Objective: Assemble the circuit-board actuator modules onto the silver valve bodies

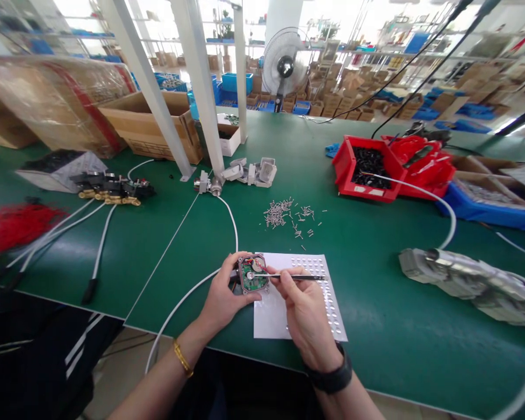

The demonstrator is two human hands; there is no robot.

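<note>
My left hand (225,294) is closed around a small square metal housing (242,287), whose open side faces up. Inside it lies a green circuit board (259,284) with a round part and red wires. Between the fingers of my right hand (304,306) is a slim pair of dark tweezers (304,277). Their thin bright tip reaches over the board, at a small round silvery piece (251,275). Under my right hand lies a white sheet (271,321) with rows of small silvery dots. A white cable (181,303) runs beside my left hand.
Loose screws (280,213) lie beyond the sheet. Grey housings (262,172) stand behind them. To the right are red bins (365,169), a blue tray (494,204) and a row of metal housings (468,283). Cabled connectors (111,186) and red parts (20,224) lie left.
</note>
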